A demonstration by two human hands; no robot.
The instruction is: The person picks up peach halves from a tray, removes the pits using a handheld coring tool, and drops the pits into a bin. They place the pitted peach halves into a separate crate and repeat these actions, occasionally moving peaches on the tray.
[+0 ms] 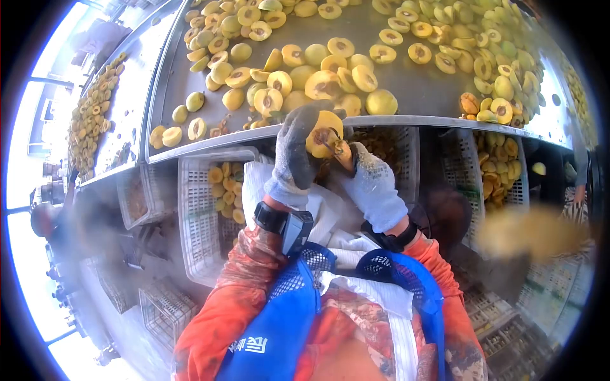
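My left hand [293, 152], in a grey-and-white work glove with a dark palm, holds up a yellow peach half [324, 134]. Its cut face, with a brown, ragged hollow, is turned towards me. My right hand [373, 181], gloved alike, is closed right beside the fruit's lower edge. An orange-brown piece [344, 155] sticks out at its fingertips, against the hollow; I cannot tell what it is. Both hands are just in front of the metal rim [254, 132] of a sorting table, on which many peach halves [267, 101] lie, some cut side up.
White plastic crates holding fruit stand below the rim, one at left [190, 216] and one at right [473, 184]. More halves form a heap [502, 57] at the table's right. On the far left, another metal surface [130, 82] carries fruit. A blurry tan smear covers the lower right.
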